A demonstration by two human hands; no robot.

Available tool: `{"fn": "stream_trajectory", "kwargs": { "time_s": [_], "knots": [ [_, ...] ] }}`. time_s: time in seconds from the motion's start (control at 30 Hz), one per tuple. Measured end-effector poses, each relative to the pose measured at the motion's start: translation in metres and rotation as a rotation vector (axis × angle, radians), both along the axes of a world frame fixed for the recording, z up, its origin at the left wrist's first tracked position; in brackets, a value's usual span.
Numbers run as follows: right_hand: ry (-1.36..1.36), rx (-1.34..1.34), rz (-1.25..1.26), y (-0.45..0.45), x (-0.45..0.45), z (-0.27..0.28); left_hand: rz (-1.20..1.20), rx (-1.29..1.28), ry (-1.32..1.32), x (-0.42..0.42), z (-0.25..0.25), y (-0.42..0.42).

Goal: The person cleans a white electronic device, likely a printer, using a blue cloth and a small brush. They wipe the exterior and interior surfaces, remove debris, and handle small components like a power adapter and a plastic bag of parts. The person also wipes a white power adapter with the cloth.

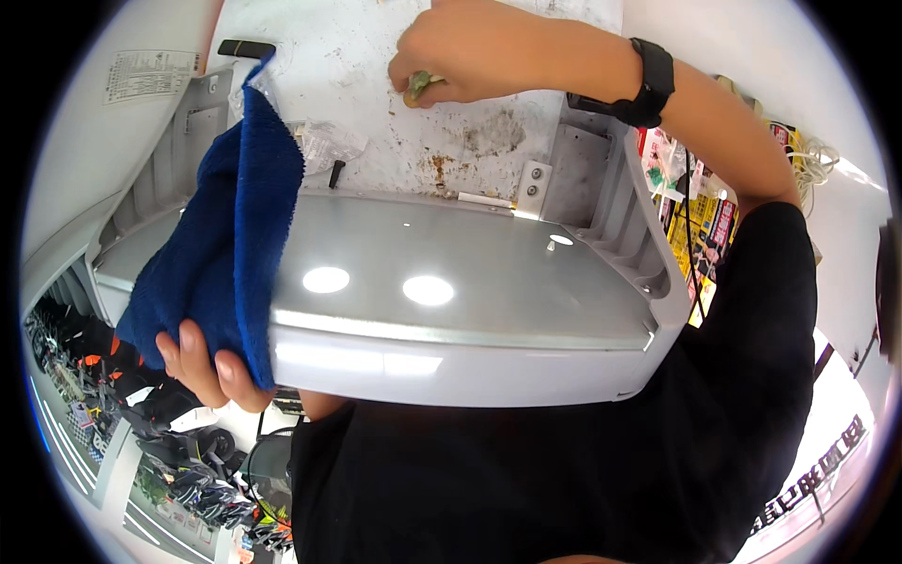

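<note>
My left hand (211,370) grips a blue microfibre cloth (232,233) at the white front edge (451,366) of a casing. The cloth hangs over the left part of a grey sheet-metal panel (458,261), its upper tip reaching the stained white surface behind. Most of the left palm is hidden below the edge. Above that white surface (394,151), my right hand (472,60) pinches a small green and yellowish piece (421,86). What the piece is cannot be made out.
A black stick-like object (245,48), crumpled printed paper (328,148) and a small black peg (337,174) lie on the white surface. A bracket with two screws (533,189) stands at the panel's back. Ribbed grey side walls (627,240) flank it. Yellow packages (705,225) and coiled cable (817,162) are at right.
</note>
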State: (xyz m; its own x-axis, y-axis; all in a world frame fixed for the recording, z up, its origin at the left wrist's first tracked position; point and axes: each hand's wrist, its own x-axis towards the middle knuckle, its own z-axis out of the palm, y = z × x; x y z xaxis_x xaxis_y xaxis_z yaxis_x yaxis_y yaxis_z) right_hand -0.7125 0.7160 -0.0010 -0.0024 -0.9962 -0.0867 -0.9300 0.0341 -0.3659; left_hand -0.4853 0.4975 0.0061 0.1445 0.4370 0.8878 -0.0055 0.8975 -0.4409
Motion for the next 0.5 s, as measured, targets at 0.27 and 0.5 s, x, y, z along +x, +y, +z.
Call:
{"fn": "stream_trajectory", "kwargs": {
  "time_s": [0.27, 0.5],
  "knots": [
    [-0.079, 0.129, 0.019, -0.017, -0.003, -0.009, -0.089, -0.025, -0.242, 0.021, 0.004, -0.017],
    [-0.176, 0.181, 0.072, -0.008, -0.006, 0.020, -0.035, -0.064, -0.224, 0.021, 0.001, -0.016]
  ]
}}
